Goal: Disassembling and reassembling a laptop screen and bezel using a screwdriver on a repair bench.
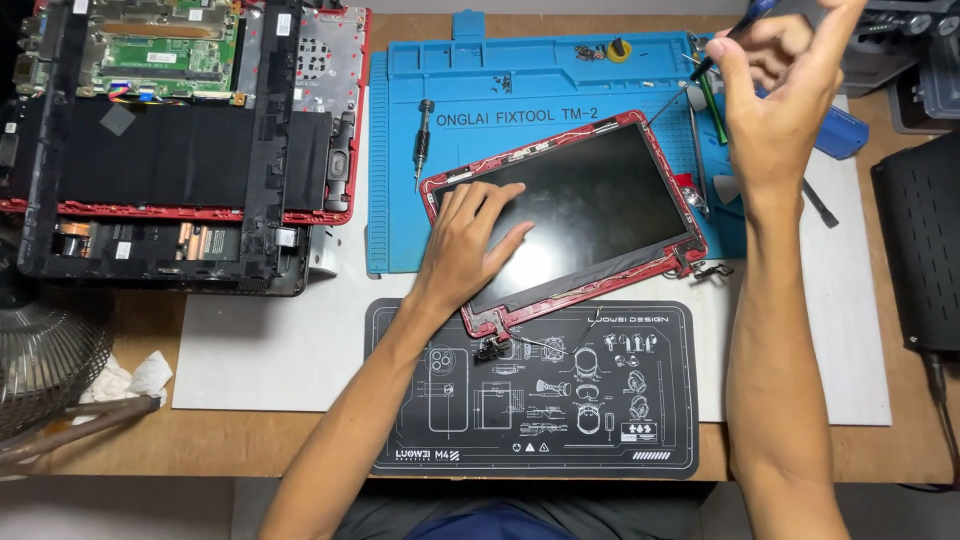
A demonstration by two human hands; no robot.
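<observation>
The left hand (468, 240) lies flat, palm down, fingers spread apart, on the lower left part of the dark screen panel (600, 205), gripping nothing. That panel, set in a red laptop lid frame (690, 215), sits tilted at centre frame, its upper part on the blue repair mat (520, 80) and its lower corner over the black printed mat (530, 430). The right hand (775, 90) is raised at the upper right of the frame, fingers closed around a blue-handled screwdriver (735, 35) whose tip points down and left toward the panel's upper right corner. A second screwdriver (422, 140) lies on the blue mat just left of the panel. At upper left, an opened laptop base (170, 130) with exposed circuit board rests on the worktop (120, 440). A crumpled white tissue (135, 380) lies at lower left, beside a fan grille (45, 360).
</observation>
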